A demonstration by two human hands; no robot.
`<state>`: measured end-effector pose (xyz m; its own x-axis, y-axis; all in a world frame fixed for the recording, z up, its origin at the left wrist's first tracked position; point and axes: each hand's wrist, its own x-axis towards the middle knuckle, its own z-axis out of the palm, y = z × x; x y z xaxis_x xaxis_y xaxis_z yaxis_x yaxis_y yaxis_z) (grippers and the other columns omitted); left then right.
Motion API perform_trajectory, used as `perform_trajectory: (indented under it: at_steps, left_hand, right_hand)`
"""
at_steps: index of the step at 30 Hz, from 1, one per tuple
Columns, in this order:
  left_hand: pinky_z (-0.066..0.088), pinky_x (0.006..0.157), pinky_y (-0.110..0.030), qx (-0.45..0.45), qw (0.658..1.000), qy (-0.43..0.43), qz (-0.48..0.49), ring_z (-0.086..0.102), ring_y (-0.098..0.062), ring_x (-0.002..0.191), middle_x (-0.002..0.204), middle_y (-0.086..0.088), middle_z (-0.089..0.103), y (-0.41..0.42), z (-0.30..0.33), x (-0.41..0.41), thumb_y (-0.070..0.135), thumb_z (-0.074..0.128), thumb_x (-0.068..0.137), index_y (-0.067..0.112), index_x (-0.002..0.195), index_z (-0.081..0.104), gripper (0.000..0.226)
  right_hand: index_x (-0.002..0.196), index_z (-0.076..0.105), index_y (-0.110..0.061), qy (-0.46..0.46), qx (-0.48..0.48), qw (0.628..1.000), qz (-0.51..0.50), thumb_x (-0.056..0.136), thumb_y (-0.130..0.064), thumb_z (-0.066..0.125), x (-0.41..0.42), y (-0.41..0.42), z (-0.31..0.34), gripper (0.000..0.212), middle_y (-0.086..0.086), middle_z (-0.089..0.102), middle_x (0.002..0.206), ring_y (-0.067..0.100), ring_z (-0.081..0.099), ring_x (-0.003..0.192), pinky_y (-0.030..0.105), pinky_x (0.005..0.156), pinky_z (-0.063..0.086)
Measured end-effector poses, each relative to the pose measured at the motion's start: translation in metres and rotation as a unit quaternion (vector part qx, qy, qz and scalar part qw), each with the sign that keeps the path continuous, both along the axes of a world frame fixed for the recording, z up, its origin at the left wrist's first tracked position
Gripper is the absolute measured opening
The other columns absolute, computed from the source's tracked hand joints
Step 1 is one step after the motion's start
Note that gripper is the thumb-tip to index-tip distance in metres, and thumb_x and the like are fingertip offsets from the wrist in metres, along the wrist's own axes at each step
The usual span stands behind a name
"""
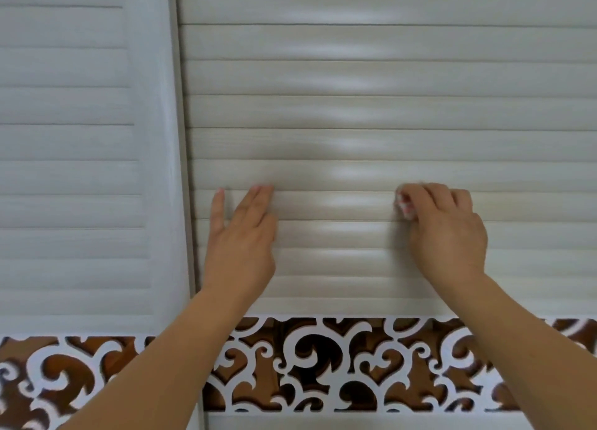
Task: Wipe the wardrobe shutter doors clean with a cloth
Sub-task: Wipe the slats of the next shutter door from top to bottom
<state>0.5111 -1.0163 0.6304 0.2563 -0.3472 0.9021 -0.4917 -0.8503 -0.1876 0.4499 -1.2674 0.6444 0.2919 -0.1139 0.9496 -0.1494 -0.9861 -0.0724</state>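
Observation:
Two pale slatted wardrobe shutter doors fill the view: the right door [371,112] in front of me and the left door [64,138] beside it. My left hand [240,235] lies flat on the right door's lower slats, fingers straight and pointing up. My right hand [449,232] is curled around a small white-and-pink cloth [403,205], pressing it against a slat at about the same height. Most of the cloth is hidden under my fingers.
A vertical frame strip [181,138] separates the two doors. Below the slats runs a white scrollwork cut-out band [339,365] over a brown backing, spanning both doors.

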Motion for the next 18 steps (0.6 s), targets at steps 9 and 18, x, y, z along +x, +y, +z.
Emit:
perform_trajectory:
  at_steps: [9,18]
  left_hand:
    - [0.008,0.108,-0.051,-0.025,0.999,0.034,-0.028,0.049,-0.026,0.125,0.132,-0.013,0.055,-0.017,-0.004,0.000,-0.007,0.055,0.066,0.016,0.062,0.051,0.024]
    - [0.008,0.107,-0.059,-0.016,0.999,0.030,-0.018,0.053,-0.029,0.121,0.130,-0.015,0.056,-0.014,0.000,-0.004,-0.008,0.053,0.068,0.011,0.065,0.057,0.020]
  right_hand:
    - [0.101,0.067,-0.020,-0.009,-0.069,0.996,0.057,0.078,-0.025,0.036,0.029,0.082,0.002,0.039,0.001,0.064,0.099,0.030,0.058,0.090,0.038,0.070,0.047]
    - [0.115,0.065,-0.016,0.035,-0.168,0.980,0.099,0.082,-0.022,0.041,0.032,0.078,0.006,0.041,0.001,0.064,0.106,0.030,0.058,0.094,0.040,0.072,0.047]
